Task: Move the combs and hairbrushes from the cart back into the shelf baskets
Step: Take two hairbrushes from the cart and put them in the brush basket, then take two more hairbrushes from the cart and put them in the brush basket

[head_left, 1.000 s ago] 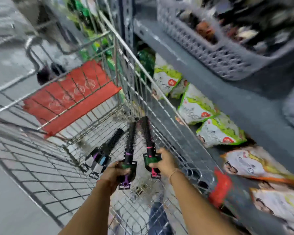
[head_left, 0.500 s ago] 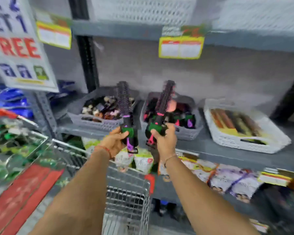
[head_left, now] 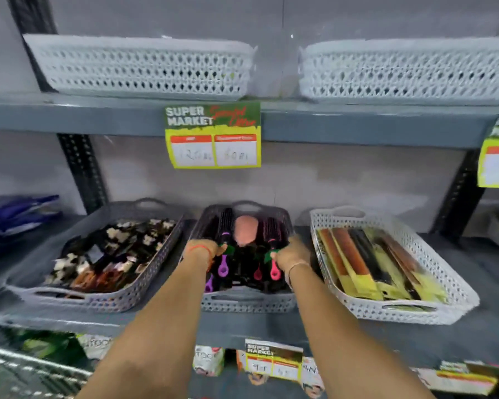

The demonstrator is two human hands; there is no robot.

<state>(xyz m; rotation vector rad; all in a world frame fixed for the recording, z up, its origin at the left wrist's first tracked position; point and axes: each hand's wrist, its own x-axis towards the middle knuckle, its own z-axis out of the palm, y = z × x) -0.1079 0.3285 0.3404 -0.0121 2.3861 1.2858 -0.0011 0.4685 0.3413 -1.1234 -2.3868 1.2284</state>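
Observation:
Both my hands are inside the middle grey basket [head_left: 247, 304] on the shelf. My left hand [head_left: 203, 249] grips a round black hairbrush with a purple handle [head_left: 223, 264], its bristle head pointing to the back of the basket. My right hand [head_left: 290, 256] grips a round hairbrush with a pink handle [head_left: 274, 270], lying parallel to the first. Several other brushes and a peach paddle brush [head_left: 245, 230] lie in the same basket. A white basket [head_left: 401, 312] to the right holds packaged combs [head_left: 363, 263].
A grey basket of hair clips [head_left: 98, 298] stands left of the brush basket. Two white baskets [head_left: 144, 67] sit on the shelf above, behind a yellow price tag [head_left: 213, 136]. The wire cart's rim [head_left: 26, 372] shows at bottom left. Packaged goods fill the shelf below.
I lifted the two brushes out of the cart, turned to the shelf, and lowered them into the middle grey basket.

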